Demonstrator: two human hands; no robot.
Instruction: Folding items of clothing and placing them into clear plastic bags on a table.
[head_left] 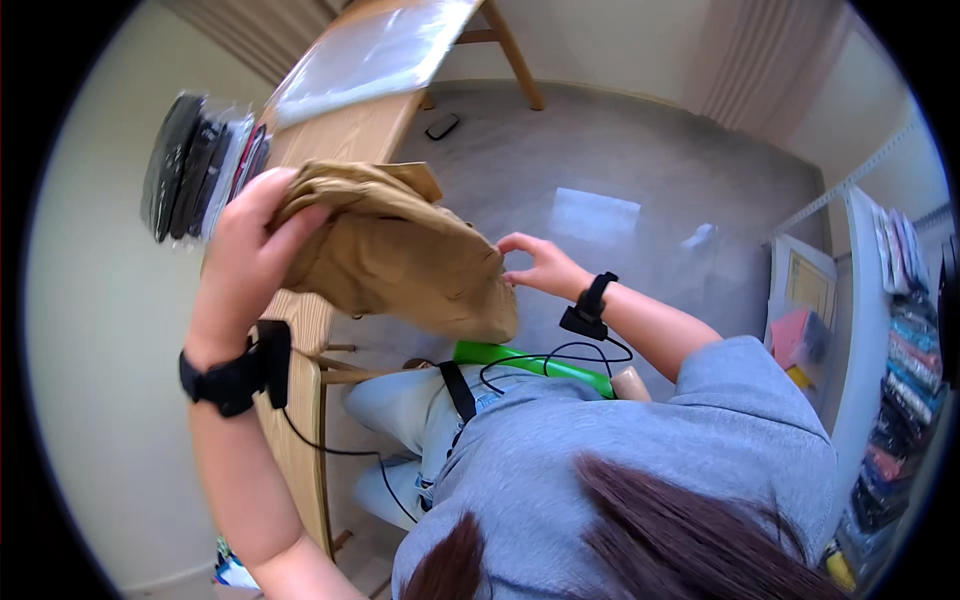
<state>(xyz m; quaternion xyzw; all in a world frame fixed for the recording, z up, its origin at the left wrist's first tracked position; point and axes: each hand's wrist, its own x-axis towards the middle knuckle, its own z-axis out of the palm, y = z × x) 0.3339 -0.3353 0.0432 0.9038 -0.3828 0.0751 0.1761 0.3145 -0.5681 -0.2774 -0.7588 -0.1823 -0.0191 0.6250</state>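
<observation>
A folded tan cloth garment (400,260) is held up in front of me, over the edge of the wooden table. My left hand (250,240) is closed on its upper left end, with the thumb on the near face and the fingers mostly hidden behind. At the garment's right edge, my right hand (540,268) pinches the cloth between thumb and fingers. A flat, stiff-looking tan piece (415,180) sticks out behind the garment's top edge. Each wrist wears a black strap with a small device and a cable.
Clear plastic bags (370,60) lie at the table's (345,135) far end. Packed dark and light garments (200,170) stand at its left. On the floor are a dark oblong object (442,126) and a pale sheet (595,215). Shelves of bagged clothes (910,370) line the right side.
</observation>
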